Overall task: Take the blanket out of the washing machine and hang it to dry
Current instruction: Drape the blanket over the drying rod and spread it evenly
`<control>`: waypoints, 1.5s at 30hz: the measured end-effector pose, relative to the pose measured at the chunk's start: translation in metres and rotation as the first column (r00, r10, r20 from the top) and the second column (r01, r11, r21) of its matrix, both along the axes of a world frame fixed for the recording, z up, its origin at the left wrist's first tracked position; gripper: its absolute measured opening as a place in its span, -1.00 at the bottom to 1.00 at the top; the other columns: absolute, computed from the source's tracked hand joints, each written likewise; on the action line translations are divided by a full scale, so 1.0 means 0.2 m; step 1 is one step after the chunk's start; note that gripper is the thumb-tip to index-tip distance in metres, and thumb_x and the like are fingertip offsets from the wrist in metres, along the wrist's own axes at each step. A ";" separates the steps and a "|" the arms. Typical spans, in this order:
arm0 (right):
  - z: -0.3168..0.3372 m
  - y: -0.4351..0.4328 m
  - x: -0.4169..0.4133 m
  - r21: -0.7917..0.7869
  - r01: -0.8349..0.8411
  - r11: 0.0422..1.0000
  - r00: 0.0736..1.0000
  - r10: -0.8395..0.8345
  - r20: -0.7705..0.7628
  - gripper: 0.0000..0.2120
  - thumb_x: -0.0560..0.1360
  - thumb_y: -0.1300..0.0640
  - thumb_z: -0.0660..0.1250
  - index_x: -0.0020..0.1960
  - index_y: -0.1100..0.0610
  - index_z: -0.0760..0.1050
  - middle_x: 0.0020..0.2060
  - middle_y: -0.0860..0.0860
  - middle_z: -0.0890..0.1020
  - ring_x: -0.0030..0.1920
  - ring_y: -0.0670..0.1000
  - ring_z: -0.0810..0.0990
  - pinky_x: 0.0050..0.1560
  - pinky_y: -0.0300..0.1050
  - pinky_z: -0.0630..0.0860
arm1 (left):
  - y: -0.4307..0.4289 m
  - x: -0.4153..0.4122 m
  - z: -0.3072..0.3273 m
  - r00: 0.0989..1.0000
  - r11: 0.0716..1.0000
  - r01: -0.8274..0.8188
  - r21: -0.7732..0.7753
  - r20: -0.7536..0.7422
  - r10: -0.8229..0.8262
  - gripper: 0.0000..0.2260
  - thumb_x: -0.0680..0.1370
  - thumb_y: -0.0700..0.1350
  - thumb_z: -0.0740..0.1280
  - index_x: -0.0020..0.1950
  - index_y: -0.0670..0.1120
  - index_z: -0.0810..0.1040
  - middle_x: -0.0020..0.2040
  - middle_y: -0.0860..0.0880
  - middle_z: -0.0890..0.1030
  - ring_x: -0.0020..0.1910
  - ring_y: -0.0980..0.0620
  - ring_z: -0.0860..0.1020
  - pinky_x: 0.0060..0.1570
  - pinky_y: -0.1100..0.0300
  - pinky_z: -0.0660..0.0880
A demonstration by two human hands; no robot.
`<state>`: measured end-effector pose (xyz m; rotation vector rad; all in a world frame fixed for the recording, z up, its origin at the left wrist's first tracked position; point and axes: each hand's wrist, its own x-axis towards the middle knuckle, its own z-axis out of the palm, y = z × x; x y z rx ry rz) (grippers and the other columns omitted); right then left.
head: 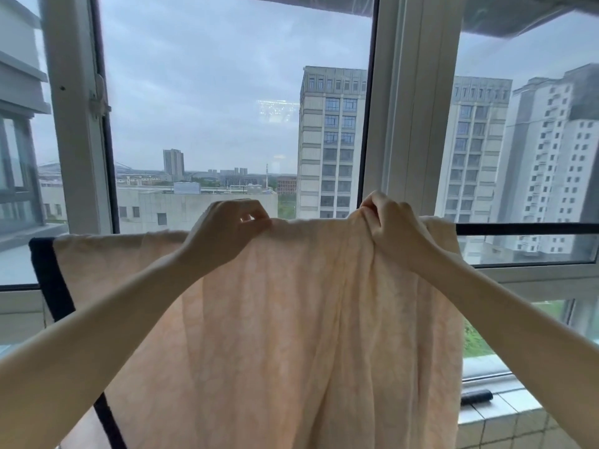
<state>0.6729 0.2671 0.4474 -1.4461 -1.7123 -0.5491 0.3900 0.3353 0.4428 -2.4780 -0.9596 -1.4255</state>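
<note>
Peach blanket (291, 319) draped over rack (525, 229) — left hand (227, 228), right hand (392, 228), each grip pinching its top edge.

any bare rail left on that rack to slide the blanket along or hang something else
Bare rail runs right of the blanket, past the right hand. The tiled sill is free beyond the dark object. The rest is crowded: cloth covers the rail leftward, past the left hand, to the rack's dark corner.

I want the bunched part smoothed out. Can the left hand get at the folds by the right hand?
Probably yes: the left hand pinches the blanket near the right hand, nothing between.
</note>
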 end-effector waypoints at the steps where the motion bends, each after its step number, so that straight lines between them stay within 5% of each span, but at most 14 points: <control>1: 0.00 0.00 0.00 -0.003 -0.002 1.000 1.000 0.002 0.000 -0.89 0.62 0.08 0.18 0.02 0.07 0.45 -0.25 -0.04 0.61 -0.26 -0.05 0.60 -0.23 -0.11 0.54 | 0.00 0.02 0.01 1.000 1.000 -0.017 0.001 0.006 0.017 -0.95 0.52 -0.02 0.41 -0.13 0.05 0.63 -0.22 0.15 0.60 -0.14 0.04 0.61 -0.15 0.13 0.49; 7: -0.02 -0.09 0.06 -0.050 -0.030 0.998 0.999 0.032 0.031 -0.83 0.62 0.10 0.12 0.03 0.02 0.49 -0.25 -0.09 0.62 -0.28 -0.12 0.59 -0.22 -0.08 0.56 | -0.01 0.22 0.06 0.996 0.995 -0.084 0.051 0.042 0.082 -0.91 0.56 -0.06 0.34 -0.11 0.00 0.62 -0.10 0.03 0.69 -0.10 -0.02 0.63 -0.08 0.07 0.55; 10: -0.03 -0.14 0.15 -0.036 0.055 0.998 0.992 -0.051 0.111 -0.81 0.61 -0.08 0.10 0.07 -0.10 0.47 -0.13 -0.13 0.59 -0.14 -0.13 0.58 -0.10 -0.12 0.49 | -0.09 0.35 0.04 0.998 0.998 0.024 0.053 0.048 -0.027 -0.89 0.57 -0.07 0.31 -0.09 0.02 0.62 -0.10 0.13 0.65 -0.13 0.05 0.62 -0.14 0.15 0.50; 15: -0.01 -0.17 0.29 -0.081 -0.023 0.996 0.991 0.033 0.128 -0.71 0.57 -0.22 0.14 0.08 -0.06 0.49 -0.15 -0.15 0.59 -0.17 -0.19 0.54 -0.16 -0.25 0.49 | -0.22 0.53 0.01 0.986 0.992 0.009 0.126 -0.164 0.012 -0.80 0.56 0.13 0.28 0.07 0.10 0.61 0.02 0.19 0.63 -0.13 0.18 0.56 -0.28 0.31 0.33; 19: -0.03 -0.16 0.42 -0.089 -0.120 0.989 0.967 0.137 0.214 -0.71 0.57 -0.15 0.23 0.20 -0.04 0.44 -0.26 -0.21 0.52 -0.29 -0.27 0.48 -0.30 -0.37 0.33 | -0.24 0.62 0.01 0.991 0.993 -0.114 0.036 -0.066 0.116 -0.71 0.59 0.21 0.19 -0.04 0.09 0.62 -0.16 0.17 0.63 -0.23 0.14 0.53 -0.31 0.25 0.31; 24: -0.04 -0.14 0.54 -0.042 -0.207 0.977 0.926 0.209 0.314 -0.64 0.56 -0.09 0.28 0.27 0.06 0.43 0.06 -0.05 0.61 0.02 -0.05 0.57 0.08 -0.05 0.47 | -0.22 0.68 -0.04 0.941 0.941 -0.336 0.038 0.048 0.334 -0.58 0.57 0.23 0.14 -0.41 0.05 0.38 -0.53 0.15 0.43 -0.40 0.21 0.46 -0.31 0.24 0.27; 29: -0.04 -0.15 0.66 -0.081 -0.194 0.978 0.904 0.210 0.374 -0.58 0.61 -0.12 0.17 0.37 0.09 0.39 0.24 -0.03 0.54 0.24 0.01 0.49 0.28 -0.02 0.38 | -0.21 0.72 -0.05 0.904 0.905 -0.425 0.003 0.037 0.425 -0.60 0.58 0.19 0.19 -0.36 -0.02 0.42 -0.49 0.05 0.47 -0.45 0.19 0.45 -0.41 0.24 0.26; 34: -0.02 -0.17 0.77 -0.096 -0.182 0.979 0.887 0.205 0.414 -0.57 0.62 -0.12 0.13 0.39 0.08 0.36 0.26 -0.05 0.54 0.27 -0.02 0.47 0.29 -0.02 0.38 | -0.22 0.75 0.00 0.917 0.915 -0.390 -0.101 0.052 0.396 -0.61 0.58 0.08 0.28 -0.33 -0.16 0.50 -0.47 -0.07 0.48 -0.41 0.00 0.47 -0.31 0.16 0.35; 45: -0.01 -0.25 1.08 -0.101 -0.149 0.984 0.915 0.175 0.362 -0.63 0.60 -0.10 0.17 0.32 0.04 0.44 0.16 -0.06 0.60 0.18 -0.01 0.52 0.21 -0.06 0.45 | -0.24 0.80 0.00 0.888 0.888 -0.450 -0.094 0.061 0.456 -0.62 0.60 0.03 0.26 -0.34 -0.15 0.50 -0.46 -0.09 0.51 -0.38 -0.05 0.50 -0.25 0.14 0.38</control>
